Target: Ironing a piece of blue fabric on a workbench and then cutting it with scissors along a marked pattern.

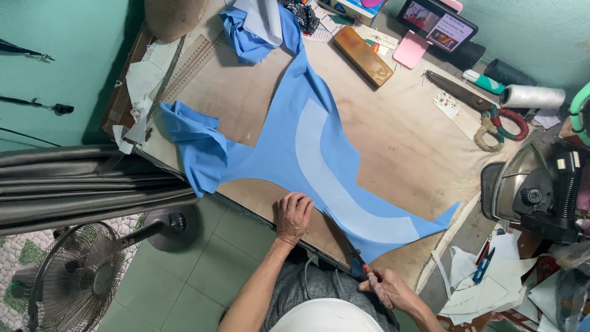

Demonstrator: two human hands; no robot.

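- Blue fabric piece (289, 138) lies flat across the padded work table (405, 154), a curved white interfacing strip (344, 197) laid over it.
- Left hand (293, 216) rests palm-down, fingers spread, pressing the near edge of the cloth; it grips nothing.
- Right hand (382, 288) is closed around the handles of scissors (356, 261), blades at the cloth's lower edge.
- Step in hand looks like trimming along that edge; cutting on would need the cloth kept taut and flat.
- Large shears (476, 101) and an iron (541, 190) sit well apart.

big scissors (473, 98) near table's far edge | white thread spool (532, 96) just beyond | iron (541, 190) at right | phone (437, 24) propped up | fan (77, 276) on floor
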